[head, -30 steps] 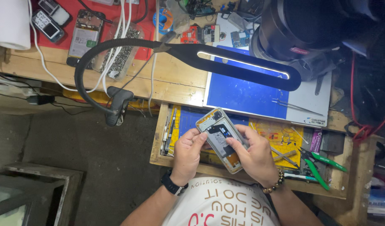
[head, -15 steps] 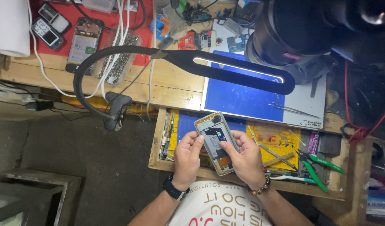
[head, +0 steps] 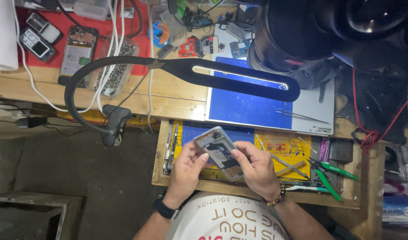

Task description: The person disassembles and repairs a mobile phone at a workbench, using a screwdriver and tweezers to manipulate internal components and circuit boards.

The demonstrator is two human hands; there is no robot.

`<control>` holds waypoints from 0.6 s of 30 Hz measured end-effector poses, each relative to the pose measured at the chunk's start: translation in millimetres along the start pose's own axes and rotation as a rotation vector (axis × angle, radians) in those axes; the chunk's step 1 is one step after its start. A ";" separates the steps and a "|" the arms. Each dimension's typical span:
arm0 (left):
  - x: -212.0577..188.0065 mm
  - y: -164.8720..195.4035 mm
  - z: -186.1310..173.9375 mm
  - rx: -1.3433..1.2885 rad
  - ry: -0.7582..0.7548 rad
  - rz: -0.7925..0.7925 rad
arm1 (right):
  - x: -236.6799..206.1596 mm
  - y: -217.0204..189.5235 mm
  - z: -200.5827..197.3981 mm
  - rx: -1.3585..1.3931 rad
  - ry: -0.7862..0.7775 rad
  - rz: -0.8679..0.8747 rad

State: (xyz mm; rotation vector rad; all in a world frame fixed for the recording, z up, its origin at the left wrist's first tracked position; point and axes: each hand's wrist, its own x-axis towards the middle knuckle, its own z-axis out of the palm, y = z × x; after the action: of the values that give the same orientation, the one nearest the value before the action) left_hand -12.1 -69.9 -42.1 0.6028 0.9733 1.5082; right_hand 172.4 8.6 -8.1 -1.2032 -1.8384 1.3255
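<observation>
Two hands grip an opened phone above a tool drawer: left hand pinching its lower edge, right hand clasping its side.

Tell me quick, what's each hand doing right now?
Left hand: closed on the opened grey rectangular phone, gripping its left edge.
Right hand: closed on the same phone's right side.

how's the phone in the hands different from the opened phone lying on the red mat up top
The held phone is lifted off the bench, gripped by the left hand and right hand; the phone on the red mat lies flat and untouched. The held phone sits tilted diagonally over the tool tray; the phone on the red mat lies nearly upright in the picture. Both have their backs off, insides showing.
</observation>
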 end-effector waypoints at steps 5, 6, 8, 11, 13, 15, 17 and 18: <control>3.0 43.6 -2.4 0.777 -0.040 0.389 | 4.0 -26.6 -8.9 -0.441 0.027 -0.603; 5.5 46.7 -2.5 0.859 -0.098 0.449 | 6.8 -29.3 -7.9 -0.487 0.025 -0.704; 13.5 46.1 -2.7 0.725 -0.138 0.357 | 10.3 -31.5 -5.2 -0.455 0.028 -0.705; 17.5 36.7 -6.2 0.658 -0.168 0.326 | 11.3 -27.8 -0.1 -0.323 0.023 -0.594; 18.2 30.1 -10.2 0.655 -0.182 0.351 | 10.5 -23.8 1.9 -0.245 0.029 -0.514; 16.1 24.7 -13.4 0.650 -0.189 0.378 | 7.0 -20.6 4.2 -0.200 0.035 -0.457; 14.3 21.6 -15.3 0.666 -0.179 0.387 | 4.9 -18.9 6.9 -0.183 0.043 -0.411; 15.0 20.4 -15.8 0.674 -0.176 0.398 | 5.3 -18.2 7.4 -0.177 0.050 -0.393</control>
State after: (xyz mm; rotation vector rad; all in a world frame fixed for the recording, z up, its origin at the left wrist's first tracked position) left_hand -38.8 -58.4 -35.4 1.4553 1.2761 1.4134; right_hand 157.8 8.3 6.0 -0.8865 -2.0584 0.9241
